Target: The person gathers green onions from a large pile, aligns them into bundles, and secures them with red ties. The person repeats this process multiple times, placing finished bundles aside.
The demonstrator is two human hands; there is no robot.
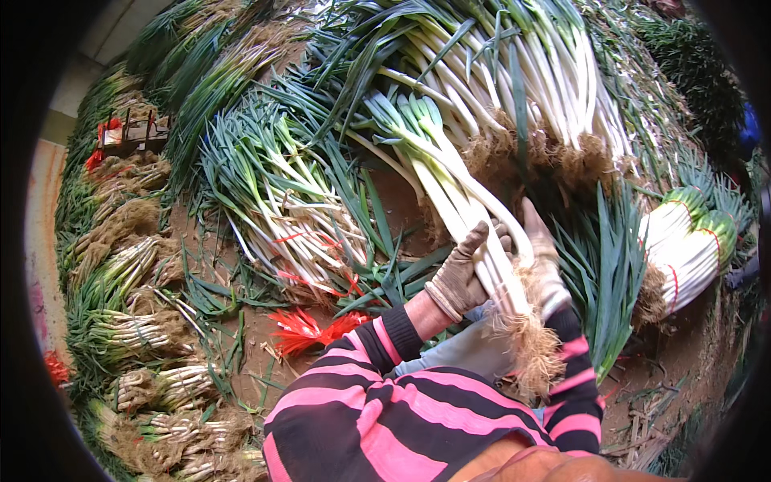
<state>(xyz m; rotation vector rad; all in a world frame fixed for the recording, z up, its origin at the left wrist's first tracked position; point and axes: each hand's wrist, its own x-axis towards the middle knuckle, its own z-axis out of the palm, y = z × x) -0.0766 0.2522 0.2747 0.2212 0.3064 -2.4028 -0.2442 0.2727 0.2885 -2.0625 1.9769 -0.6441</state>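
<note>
My left hand (461, 271), in a brown work glove, grips a small bunch of large green onions (464, 199) around the white stalks. The bunch tilts, its green tops pointing away from me and its shaggy roots (533, 355) hanging toward my lap. My right hand (545, 259), in a paler glove, lies along the right side of the bunch near the root end. Its fingers point forward and look fairly straight. Stalks and roots cover part of this hand, so its grip is unclear.
A large heap of loose green onions (542, 78) lies ahead. On the left is a smaller pile (295, 211), with red plastic ties (313, 331) nearby. Banded bundles (686, 253) lie at right. Several rooted bunches (132, 328) line the far left. Cut leaves (608, 277) lie beside my right arm.
</note>
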